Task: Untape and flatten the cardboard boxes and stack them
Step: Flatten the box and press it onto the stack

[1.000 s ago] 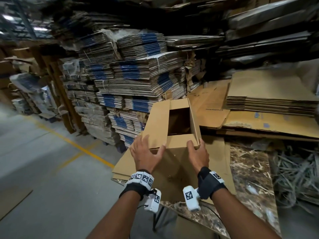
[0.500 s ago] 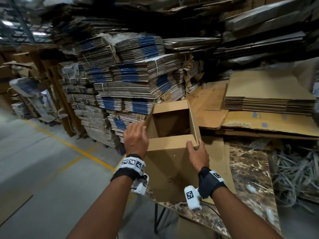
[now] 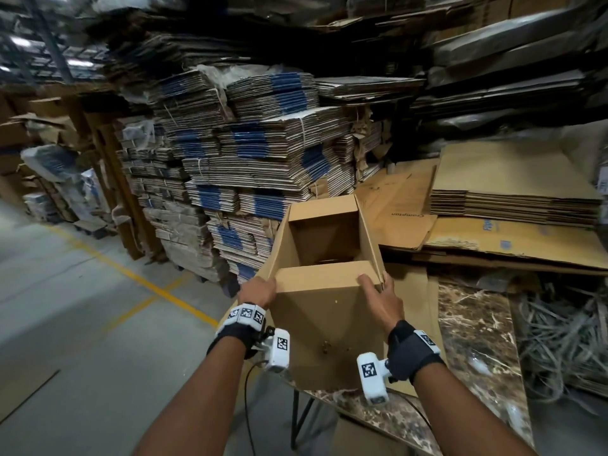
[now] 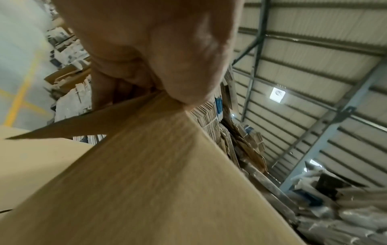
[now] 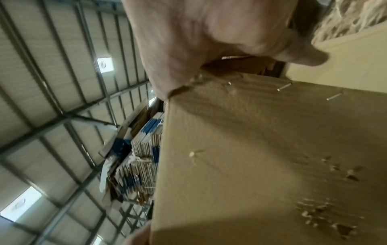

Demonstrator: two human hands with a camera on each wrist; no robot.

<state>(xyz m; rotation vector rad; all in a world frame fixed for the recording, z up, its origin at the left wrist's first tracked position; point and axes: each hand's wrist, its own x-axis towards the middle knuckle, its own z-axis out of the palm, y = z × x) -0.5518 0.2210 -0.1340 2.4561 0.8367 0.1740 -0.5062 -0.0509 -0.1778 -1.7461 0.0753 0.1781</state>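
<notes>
A brown cardboard box (image 3: pixel 329 317) stands open at the near edge of the marble-topped table (image 3: pixel 473 340), its hollow inside showing from above. My left hand (image 3: pixel 258 291) grips the box's near left corner, thumb and fingers pinching the cardboard (image 4: pixel 146 149). My right hand (image 3: pixel 381 291) holds the near right corner, thumb over the near flap, fingers hidden behind the side wall. In the right wrist view the box wall (image 5: pixel 261 157) shows metal staples and torn holes.
Flattened cardboard sheets (image 3: pixel 513 192) are stacked at the back right of the table. Tall bundles of tied flat boxes (image 3: pixel 250 166) rise behind. Loose strapping (image 3: pixel 559 340) lies at the right. To the left runs a grey floor with a yellow line (image 3: pixel 131 274).
My left hand lifted from the near flap, swept round the left side and now grips the left corner. The box has opened wider into a square tube. My right hand stayed put.
</notes>
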